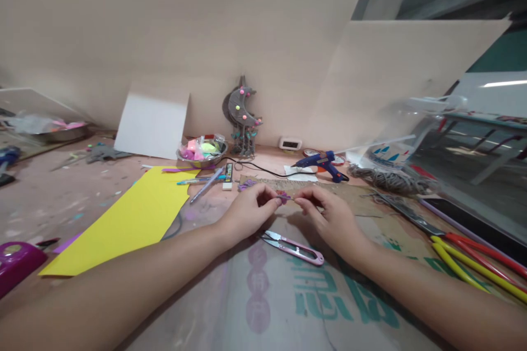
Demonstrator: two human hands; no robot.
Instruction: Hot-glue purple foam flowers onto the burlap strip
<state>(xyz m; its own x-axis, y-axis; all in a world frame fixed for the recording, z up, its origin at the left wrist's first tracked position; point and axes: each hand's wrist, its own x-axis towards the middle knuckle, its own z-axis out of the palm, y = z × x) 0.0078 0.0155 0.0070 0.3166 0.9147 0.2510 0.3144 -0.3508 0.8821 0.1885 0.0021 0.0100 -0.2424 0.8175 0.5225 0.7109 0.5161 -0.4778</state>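
My left hand (253, 208) is closed in a pinch on a small purple flower-like piece (284, 197) above the cardboard. Facing it, my right hand (323, 205) has thumb and forefinger pressed together at a thin strand by the purple piece; its exact kind is too small to tell. Pink-handled thread snips (302, 251) lie on the cardboard just below both hands. Another purple piece (247, 185) rests behind my left hand, partly hidden by it.
A blue glue gun (323, 163) with a black cord lies behind my hands. Yellow paper (123, 214) and pens (207, 185) are at left, scissors (411, 214), grey yarn (391, 180) and a phone (477, 230) at right. A moon ornament (242, 107) stands by the wall.
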